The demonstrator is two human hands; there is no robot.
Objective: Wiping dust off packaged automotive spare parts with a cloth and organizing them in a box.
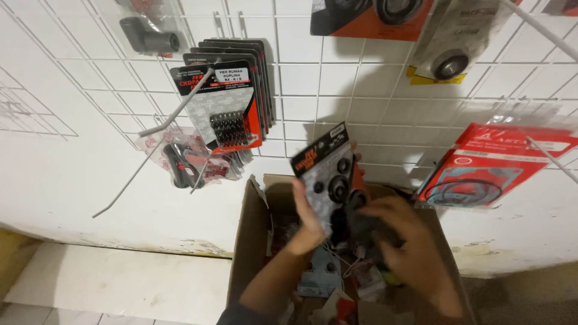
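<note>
My left hand (308, 225) holds up a small stack of flat blister packs (328, 174), black and grey cards with round black rubber rings under plastic. The stack is tilted and raised above an open cardboard box (250, 241). My right hand (400, 241) grips the lower right of the same stack, its fingers curled around the packs. Both hands are over the box, which holds several more small packets and loose parts.
A white wire grid (319, 90) covers the wall. Hanging on its hooks are carded spring packs (232, 114), bagged parts (186, 159), a red gasket pack (481, 168) at right and more packs along the top. Bare wire hooks (174, 111) stick out at left and top right.
</note>
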